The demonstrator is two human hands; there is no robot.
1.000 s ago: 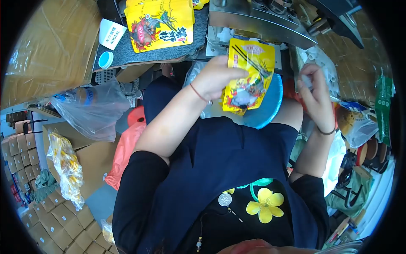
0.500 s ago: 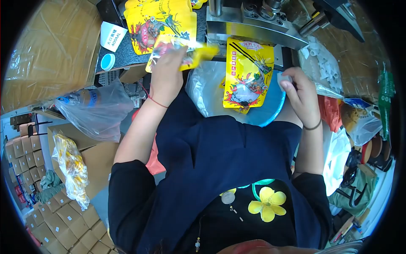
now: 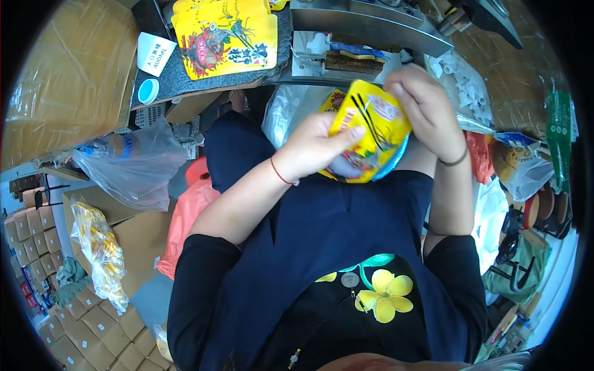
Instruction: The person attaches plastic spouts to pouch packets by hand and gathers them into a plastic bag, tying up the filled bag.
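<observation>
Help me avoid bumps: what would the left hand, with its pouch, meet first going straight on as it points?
Probably the right hand, near the upper end of the yellow pouch the left hand holds; depth is unclear.

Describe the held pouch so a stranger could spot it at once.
From the dark apron, look up to the left hand. It grips the yellow pouch, tilted, with printed black chopsticks. Unlike the stacked pouches on the worktop, this one is held.

A yellow printed pouch (image 3: 378, 128) is held at a tilt.
</observation>
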